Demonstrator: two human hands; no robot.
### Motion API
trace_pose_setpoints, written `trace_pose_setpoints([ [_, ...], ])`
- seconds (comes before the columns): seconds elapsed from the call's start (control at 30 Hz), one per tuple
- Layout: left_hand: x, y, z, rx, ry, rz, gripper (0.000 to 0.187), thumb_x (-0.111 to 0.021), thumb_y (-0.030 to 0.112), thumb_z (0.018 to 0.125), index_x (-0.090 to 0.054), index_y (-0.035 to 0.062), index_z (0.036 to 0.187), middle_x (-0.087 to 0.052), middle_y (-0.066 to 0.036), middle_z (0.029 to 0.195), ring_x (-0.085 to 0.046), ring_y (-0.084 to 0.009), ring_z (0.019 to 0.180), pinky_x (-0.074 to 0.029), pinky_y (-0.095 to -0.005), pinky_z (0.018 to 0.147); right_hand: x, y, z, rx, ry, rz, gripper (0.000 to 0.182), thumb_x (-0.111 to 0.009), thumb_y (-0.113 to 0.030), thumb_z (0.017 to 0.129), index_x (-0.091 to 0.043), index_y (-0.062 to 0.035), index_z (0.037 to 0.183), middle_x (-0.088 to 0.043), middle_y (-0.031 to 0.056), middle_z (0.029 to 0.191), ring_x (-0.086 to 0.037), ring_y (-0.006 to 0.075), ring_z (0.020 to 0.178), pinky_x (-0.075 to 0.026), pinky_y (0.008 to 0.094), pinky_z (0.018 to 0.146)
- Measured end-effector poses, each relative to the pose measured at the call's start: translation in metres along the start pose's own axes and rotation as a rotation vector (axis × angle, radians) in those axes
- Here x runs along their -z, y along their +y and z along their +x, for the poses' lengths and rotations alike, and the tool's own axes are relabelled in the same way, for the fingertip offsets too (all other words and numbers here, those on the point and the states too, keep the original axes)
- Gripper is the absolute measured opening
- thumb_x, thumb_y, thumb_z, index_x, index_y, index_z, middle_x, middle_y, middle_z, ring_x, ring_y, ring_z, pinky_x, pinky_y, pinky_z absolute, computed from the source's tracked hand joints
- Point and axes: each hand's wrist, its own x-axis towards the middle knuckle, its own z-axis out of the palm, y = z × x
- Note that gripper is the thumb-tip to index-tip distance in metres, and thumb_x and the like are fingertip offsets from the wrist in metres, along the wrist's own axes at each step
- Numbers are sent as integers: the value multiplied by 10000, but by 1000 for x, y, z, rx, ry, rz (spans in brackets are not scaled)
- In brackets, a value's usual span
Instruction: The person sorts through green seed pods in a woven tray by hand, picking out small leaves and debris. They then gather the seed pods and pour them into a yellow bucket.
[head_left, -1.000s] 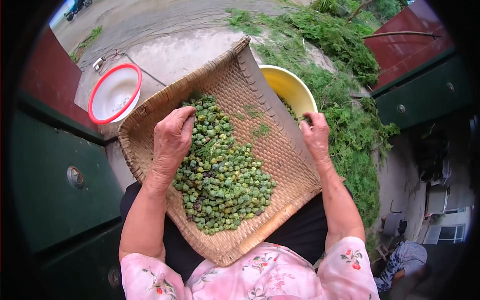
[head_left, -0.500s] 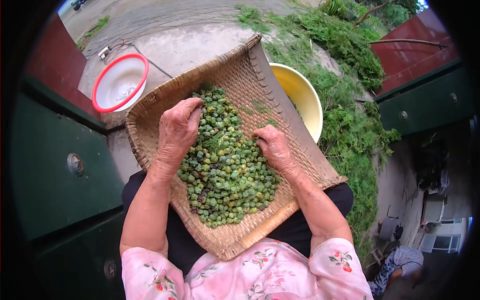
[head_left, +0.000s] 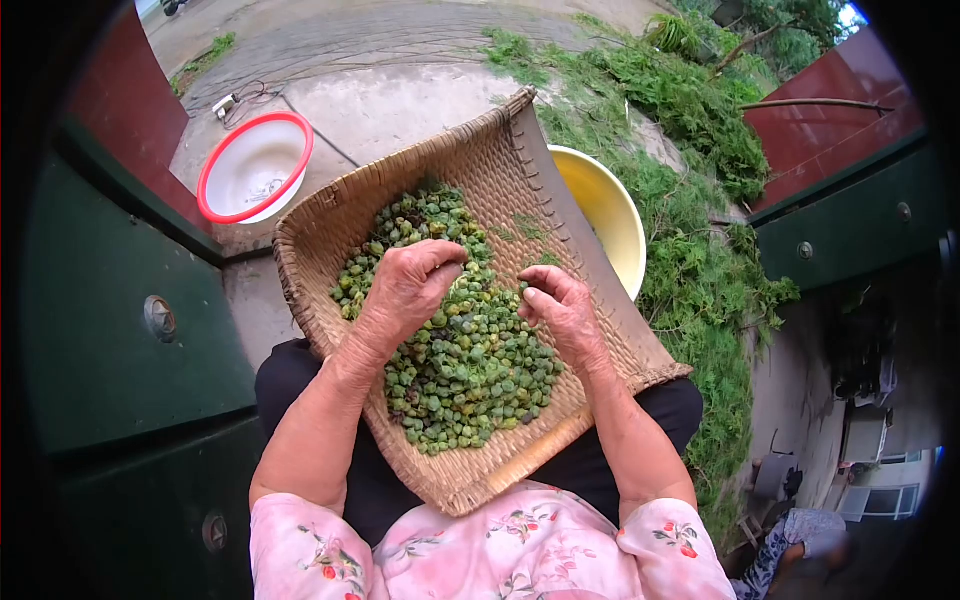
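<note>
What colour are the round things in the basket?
The round things are mostly green, seen best in the head view.

The basket (head_left: 500, 180) is shallow, tan and woven, set askew across the lap; its left side curves up to a bound rim, and its right edge carries a smooth grey-brown strip laced on with coarse stitches. The pods (head_left: 480, 385) lie inside in a loose, uneven heap, running from the far left part down through the middle toward the near end. They are small, rounded and knobbly, mostly green, some yellowish, a few dark and purplish brown.
</note>
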Motion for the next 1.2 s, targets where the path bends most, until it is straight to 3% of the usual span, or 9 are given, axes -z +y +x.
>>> trace_pose_setpoints([
  [0.03,-2,-3,0,-56,15,4,149,-627,36,823,-651,-20,959,-673,-77,818,-612,-112,661,-495,-253,604,1,1,0,-3,11,101,174,-539,-38,855,-559,17,1020,-599,59,855,-621,137,731,-516,249,607],
  [0.17,5,-13,1,63,127,-52,140,-618,42,845,-661,-7,970,-653,-15,791,-574,-61,622,-483,-221,557,19,14,6,-16,32,461,253,-533,14,821,-513,19,1073,-576,101,933,-633,199,803,-549,280,662],
  [0.23,7,-10,2,138,141,-77,144,-609,28,811,-652,-22,939,-678,-134,866,-670,-218,787,-518,-303,707,29,19,10,5,37,482,270,-552,19,806,-514,14,1074,-577,106,929,-632,202,798,-546,275,670],
  [0.33,3,-17,2,80,131,-53,142,-613,45,850,-661,-7,974,-647,-19,785,-575,-61,622,-488,-214,554,30,29,21,-52,74,-35,210,-609,-10,781,-608,7,991,-589,61,887,-622,159,798,-517,268,669],
  [0.67,4,-18,4,92,90,8,133,-606,42,847,-649,-21,956,-646,-34,781,-596,-79,637,-506,-228,581,14,47,21,352,57,-799,217,-694,-64,728,-663,-49,943,-572,137,817,-587,298,806,-477,366,750],
  [0.87,4,-17,4,87,88,11,134,-604,40,846,-646,-21,957,-642,-34,775,-596,-80,632,-498,-229,577,16,59,19,352,110,-672,197,-648,-31,746,-629,-24,943,-602,102,779,-594,246,712,-490,351,679],
  [1.0,6,-19,2,85,97,17,135,-601,39,844,-646,-21,956,-637,-36,764,-594,-81,627,-493,-230,575,17,39,17,-66,165,-57,155,-606,-74,807,-617,-20,952,-599,-2,783,-535,61,665,-443,224,563],
  [1.1,5,-18,4,90,89,25,138,-602,39,841,-645,-23,957,-633,-40,750,-592,-84,622,-491,-234,577,21,38,19,-220,136,-52,182,-615,-91,811,-626,-29,982,-603,-1,788,-531,32,662,-413,185,539],
  [1.2,5,-19,3,100,81,35,139,-602,40,840,-644,-23,957,-629,-45,736,-590,-88,618,-488,-239,579,15,45,22,185,130,-446,181,-635,-92,787,-636,-18,951,-618,74,824,-592,165,714,-476,296,627],
])
